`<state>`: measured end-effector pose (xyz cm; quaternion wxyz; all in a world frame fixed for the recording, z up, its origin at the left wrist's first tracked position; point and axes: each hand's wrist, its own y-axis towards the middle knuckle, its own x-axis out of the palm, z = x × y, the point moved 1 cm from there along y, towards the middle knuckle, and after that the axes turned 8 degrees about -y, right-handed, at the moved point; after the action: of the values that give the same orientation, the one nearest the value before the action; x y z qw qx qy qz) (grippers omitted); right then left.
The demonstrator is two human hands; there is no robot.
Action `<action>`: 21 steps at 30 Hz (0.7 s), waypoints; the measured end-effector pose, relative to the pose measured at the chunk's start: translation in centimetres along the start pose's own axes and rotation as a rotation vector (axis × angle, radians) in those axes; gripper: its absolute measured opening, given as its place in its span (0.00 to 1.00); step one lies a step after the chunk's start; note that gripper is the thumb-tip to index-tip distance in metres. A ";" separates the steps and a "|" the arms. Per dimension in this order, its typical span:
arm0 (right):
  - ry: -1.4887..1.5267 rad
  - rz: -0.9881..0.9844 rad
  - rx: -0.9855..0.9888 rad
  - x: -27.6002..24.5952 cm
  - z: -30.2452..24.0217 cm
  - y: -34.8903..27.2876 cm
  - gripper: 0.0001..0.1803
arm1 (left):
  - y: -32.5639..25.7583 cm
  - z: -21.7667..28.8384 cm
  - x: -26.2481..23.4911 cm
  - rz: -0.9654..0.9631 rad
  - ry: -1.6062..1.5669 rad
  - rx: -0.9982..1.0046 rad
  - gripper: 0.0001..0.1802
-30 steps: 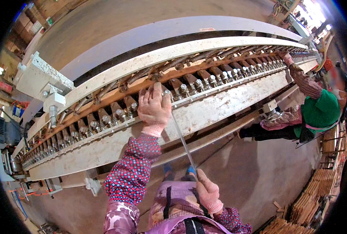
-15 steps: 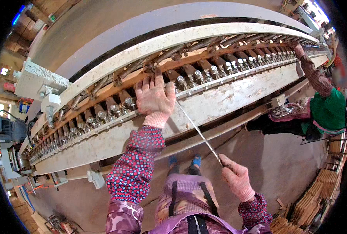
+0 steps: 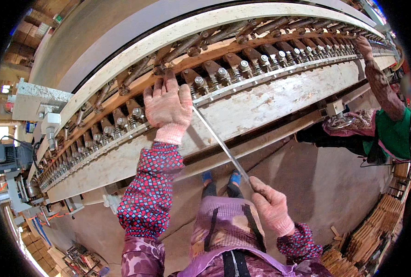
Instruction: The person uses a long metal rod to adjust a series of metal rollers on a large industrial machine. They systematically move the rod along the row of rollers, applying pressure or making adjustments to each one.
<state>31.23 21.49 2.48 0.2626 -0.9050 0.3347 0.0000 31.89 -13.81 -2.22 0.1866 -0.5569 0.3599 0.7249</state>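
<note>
Left-hand risk: the fingers of the left hand [image 3: 169,104] could be pinched or knocked, it is judged, if the rod were to slip or a sprung part were to give beneath them.
Left-hand pose: the palm is turned down and the fingers are fanned out and nearly straight; nothing is seen to be gripped. The forearm is brought up from below.
Right hand [image 3: 271,205]: curled closed around the lower end of the metal rod [image 3: 221,145], held low and clear of the machine, with the forearm brought in from the lower right.
Rod placement: slanted up and leftward across the white beam [image 3: 270,101]; its upper end is seen just beside the left hand, but whether the metal rail [image 3: 242,85] is touched cannot be told.
Rod risk: the tip could be skidded along the beam by a sideways pull, as only one hand is kept on it.
Bracket row [image 3: 212,68]: bolted and sprung, set between the rail and the wooden strip [image 3: 214,51], toward which the left fingertips are extended.
Far right: another person's hand [image 3: 364,47] is placed at the same row, well apart.
</note>
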 end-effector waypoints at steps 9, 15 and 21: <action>0.056 0.043 -0.152 5.6 5.0 0.9 0.20 | 0.4 1.1 -0.5 -0.120 0.040 -0.100 0.31; -0.006 -0.086 -0.094 -2.2 2.5 1.4 0.22 | -0.2 1.4 -0.2 -0.052 0.155 -0.021 0.29; 0.135 -0.274 0.238 -4.0 -0.2 2.8 0.22 | -0.3 1.6 1.0 -0.025 0.143 -0.080 0.31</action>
<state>26.43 22.06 2.02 0.3422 -0.9026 0.2230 -0.1358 30.72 -12.54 -3.03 0.1471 -0.6189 0.3358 0.6946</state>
